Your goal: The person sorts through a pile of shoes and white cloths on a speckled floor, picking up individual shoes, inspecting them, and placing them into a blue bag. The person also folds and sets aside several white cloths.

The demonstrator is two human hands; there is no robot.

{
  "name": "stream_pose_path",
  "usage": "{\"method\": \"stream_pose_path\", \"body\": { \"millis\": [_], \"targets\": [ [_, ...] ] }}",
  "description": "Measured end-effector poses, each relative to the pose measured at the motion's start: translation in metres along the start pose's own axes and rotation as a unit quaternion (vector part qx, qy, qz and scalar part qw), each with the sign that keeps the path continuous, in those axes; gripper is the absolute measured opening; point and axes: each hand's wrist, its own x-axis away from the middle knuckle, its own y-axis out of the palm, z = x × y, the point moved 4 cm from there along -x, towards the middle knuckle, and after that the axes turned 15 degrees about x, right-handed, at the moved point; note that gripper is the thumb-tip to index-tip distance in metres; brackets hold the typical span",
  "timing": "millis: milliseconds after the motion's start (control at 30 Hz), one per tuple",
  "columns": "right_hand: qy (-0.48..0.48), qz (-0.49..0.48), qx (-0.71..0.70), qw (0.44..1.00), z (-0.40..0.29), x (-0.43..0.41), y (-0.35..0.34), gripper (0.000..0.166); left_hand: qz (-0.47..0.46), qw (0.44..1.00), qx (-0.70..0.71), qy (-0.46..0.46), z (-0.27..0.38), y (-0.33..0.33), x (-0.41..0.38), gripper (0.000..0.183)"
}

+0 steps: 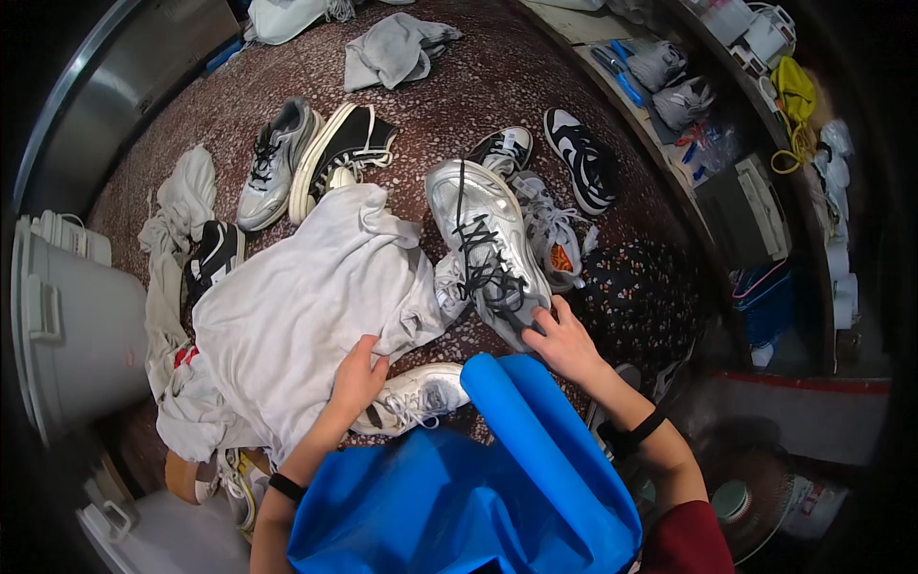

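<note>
A silver running shoe [495,222] with loose black laces stands heel towards me, right of centre. My right hand [566,344] grips it by the heel collar. A large white cloth [308,287], apparently a shirt, is spread over the middle left. The fingers of my left hand [361,380] hold its near right edge. Just beyond that hand lies a white lace-up sneaker [423,394], partly hidden by the hand and by a blue sheet [445,495], perhaps an apron, across my lap. Part of another grey-white thing [450,287] shows between cloth and silver shoe.
Around them on the speckled floor [459,107] are another silver shoe [276,165], a black canvas high-top [344,158], a black-and-white sneaker [581,158] and a grey cloth [398,50]. White buckets [86,323] flank the left. A fan [746,495] stands lower right, below cluttered shelves [688,172].
</note>
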Motion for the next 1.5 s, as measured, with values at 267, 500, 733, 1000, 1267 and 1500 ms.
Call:
{"method": "stream_pose_path", "body": {
  "millis": [267, 500, 733, 1000, 1267, 1500],
  "targets": [
    [0.018, 0.009, 0.017, 1.0, -0.002, 0.007, 0.011, 0.02, 0.019, 1.0, 0.004, 0.01, -0.013, 0.011, -0.006, 0.028],
    [0.156, 0.098, -0.334, 0.924, 0.037, -0.008, -0.041, 0.034, 0.04, 0.999, 0.017, 0.022, -0.039, 0.018, 0.0, 0.031],
    [0.216, 0.171, -0.7, 0.659, 0.013, 0.0, -0.056, 0.063, 0.049, 0.998, 0.041, 0.012, -0.047, 0.019, -0.002, 0.032],
    [0.162, 0.15, -0.703, 0.676, -0.021, -0.013, -0.059, 0.045, 0.051, 0.998, 0.026, -0.023, -0.05, 0.016, 0.001, 0.038],
    [0.143, 0.081, -0.746, 0.645, -0.039, -0.024, -0.067, 0.05, 0.042, 0.996, 0.083, 0.007, -0.071, 0.022, -0.002, 0.037],
    [0.139, 0.026, -0.789, 0.598, -0.05, -0.025, -0.067, 0.06, 0.021, 0.985, 0.17, 0.016, -0.079, 0.022, -0.001, 0.031]
  ]
}}
